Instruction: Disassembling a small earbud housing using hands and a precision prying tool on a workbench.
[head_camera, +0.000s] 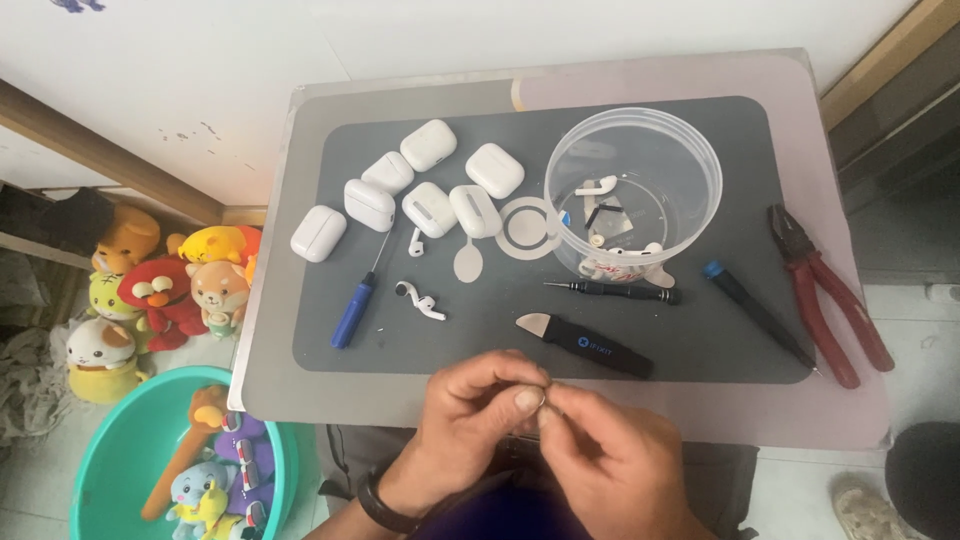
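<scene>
Both hands, left hand (478, 412) and right hand (610, 450), pinched one tiny part (too small to identify) at the desk's (300, 395) near edge.

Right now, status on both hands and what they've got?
Left hand and right hand pinched together on a tiny part, too small to identify. Black pry tool nearest on the grey mat. Nothing in the way.

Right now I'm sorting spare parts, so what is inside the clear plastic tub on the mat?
Through the clear plastic tub show a white earbud, a small dark piece and more white bits along the near wall. Glare on the wall blurs what else lies there.
</scene>
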